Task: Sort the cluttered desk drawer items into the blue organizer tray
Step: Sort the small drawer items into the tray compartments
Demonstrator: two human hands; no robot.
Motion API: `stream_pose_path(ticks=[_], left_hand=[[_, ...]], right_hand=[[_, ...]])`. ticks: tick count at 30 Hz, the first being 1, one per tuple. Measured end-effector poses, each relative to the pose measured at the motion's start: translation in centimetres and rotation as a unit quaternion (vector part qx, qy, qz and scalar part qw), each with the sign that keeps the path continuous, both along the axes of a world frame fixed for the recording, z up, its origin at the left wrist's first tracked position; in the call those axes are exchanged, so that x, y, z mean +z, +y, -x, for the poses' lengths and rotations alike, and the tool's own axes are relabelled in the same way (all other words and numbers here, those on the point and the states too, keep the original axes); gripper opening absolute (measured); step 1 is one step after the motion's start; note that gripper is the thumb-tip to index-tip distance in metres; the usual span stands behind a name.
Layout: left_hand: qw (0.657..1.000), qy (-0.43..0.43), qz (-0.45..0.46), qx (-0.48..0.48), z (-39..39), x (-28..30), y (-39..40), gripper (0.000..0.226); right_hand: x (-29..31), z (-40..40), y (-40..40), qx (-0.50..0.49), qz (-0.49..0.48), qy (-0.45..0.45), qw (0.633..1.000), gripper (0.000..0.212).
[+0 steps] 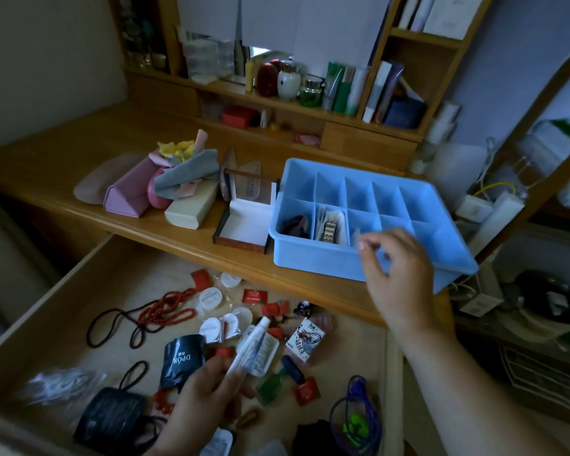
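An open drawer [89, 311] of clutter sits below a wooden desk [79, 179]. At two o'clock on the desk stands the blue organizer tray [359, 258]. The right hand [395, 274] hovers over its front compartments, fingers pinching something small and blurred. The left hand [201, 399], at six o'clock, grips a white tube [249, 348].

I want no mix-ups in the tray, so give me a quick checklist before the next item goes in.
1. Blue tray steady on the desk: ok.
2. Free compartments in the back row: ok.
3. Left hand has a firm grip on the white tube: ok.
4. Right hand free of any item: cannot tell, its fingertips are pinched over the tray.
5. Drawer fully sorted: not ok.
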State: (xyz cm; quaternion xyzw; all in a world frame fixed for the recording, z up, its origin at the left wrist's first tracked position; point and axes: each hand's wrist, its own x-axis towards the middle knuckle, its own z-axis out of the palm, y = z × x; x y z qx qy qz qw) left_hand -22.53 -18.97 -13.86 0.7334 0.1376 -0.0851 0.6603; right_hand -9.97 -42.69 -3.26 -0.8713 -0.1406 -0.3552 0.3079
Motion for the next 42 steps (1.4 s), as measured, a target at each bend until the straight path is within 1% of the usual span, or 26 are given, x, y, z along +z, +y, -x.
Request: stream_pose_path(ticks=[1,2,3,5,6,8,10,11,13,14,15,17,19,21,23,25,27,28,30,32,34,36,38,39,41,42], left_hand=[[0.999,0.008,0.046,0.013,-0.1,0.4,-0.4,0.011],[0.997,0.010,0.077,0.021,-0.2,0.9,-1.0,0.015],[0.995,0.005,0.094,0.020,-0.3,1.4,-1.6,0.019],[0.993,-0.022,0.113,0.002,-0.5,2.5,-3.3,0.022],[0.992,-0.039,0.120,-0.013,-0.5,3.1,-4.1,0.022],[0.988,-0.074,0.121,-0.056,-0.4,4.2,-5.5,0.023],[0.986,-0.093,0.106,-0.087,-0.2,4.7,-6.0,0.022],[0.988,-0.096,0.084,-0.089,-0.1,4.5,-5.8,0.019],[0.994,-0.076,0.038,-0.066,0.2,3.4,-4.8,0.014],[0.998,-0.052,0.021,-0.040,0.5,2.5,-4.1,0.016],[0.999,-0.031,-0.003,-0.009,0.7,1.6,-3.3,0.019],[0.995,-0.021,-0.088,0.031,1.1,-0.1,-1.8,0.027],[0.984,-0.019,-0.171,0.039,1.2,-1.4,-0.6,0.033],[0.981,-0.001,-0.187,0.047,1.0,-2.1,0.0,0.030],[0.978,0.020,-0.203,0.045,0.8,-2.7,0.3,0.026],[0.969,0.021,-0.244,0.012,0.8,-3.2,0.5,0.022],[0.957,0.011,-0.286,-0.042,1.0,-3.3,0.1,0.013],[0.946,0.006,-0.317,-0.073,1.0,-3.2,-0.3,0.006],[0.905,0.011,-0.403,-0.135,1.2,-3.3,-1.3,0.018],[0.863,0.024,-0.468,-0.186,1.1,-3.5,-2.1,0.028],[0.834,0.037,-0.501,-0.227,0.8,-3.7,-2.6,0.027],[0.827,0.034,-0.507,-0.243,0.7,-3.5,-2.8,0.027],[0.846,0.009,-0.482,-0.229,0.7,-3.2,-2.8,0.026],[0.873,-0.015,-0.442,-0.206,0.8,-2.9,-2.8,0.022],[0.925,-0.074,-0.326,-0.179,1.0,-2.0,-3.3,0.008],[0.935,-0.101,-0.283,-0.187,1.1,-1.6,-3.6,0.010]], right_hand=[[-0.7,2.1,0.6,0.035,-0.037,0.041,0.998,0.009],[-1.3,4.1,1.3,0.067,-0.083,0.125,0.986,0.011],[-1.9,5.9,2.3,0.101,-0.139,0.231,0.958,0.012],[-3.5,8.7,4.0,0.157,-0.247,0.403,0.867,0.010],[-4.2,9.6,4.7,0.166,-0.271,0.438,0.841,0.012],[-4.7,10.5,5.5,0.142,-0.305,0.456,0.824,0.021],[-4.1,10.1,5.1,0.103,-0.321,0.428,0.838,0.028],[-3.3,9.4,4.5,0.084,-0.297,0.391,0.867,0.029],[-1.0,6.7,2.5,0.028,-0.213,0.272,0.938,0.013],[0.3,5.0,1.3,-0.007,-0.170,0.225,0.959,0.011],[1.4,2.9,0.1,-0.040,-0.136,0.192,0.971,0.020],[2.9,-1.3,-1.8,-0.089,-0.078,0.191,0.974,0.023],[3.1,-4.8,-2.7,-0.124,-0.025,0.238,0.963,0.019],[2.7,-6.8,-2.2,-0.135,0.043,0.286,0.948,0.014],[1.9,-7.5,-1.3,-0.150,0.150,0.296,0.931,0.028],[1.3,-7.1,-0.9,-0.156,0.164,0.216,0.950,0.039],[0.7,-5.4,-0.8,-0.099,0.103,0.048,0.989,0.031],[0.2,-3.9,-0.5,-0.058,0.093,-0.017,0.994,0.025],[-1.8,-0.3,0.4,0.033,0.120,-0.050,0.991,0.019],[-4.7,3.6,1.5,0.108,0.143,0.031,0.983,0.020],[-8.0,7.1,2.2,0.152,0.135,0.149,0.968,0.017],[-10.5,9.8,2.5,0.153,0.101,0.292,0.939,0.008],[-12.2,11.6,3.2,0.129,0.049,0.416,0.899,0.010],[-12.7,12.2,3.6,0.117,0.000,0.466,0.877,0.016],[-13.0,12.6,4.7,0.118,-0.150,0.544,0.817,0.021],[-12.8,12.7,5.2,0.124,-0.213,0.558,0.792,0.017]])
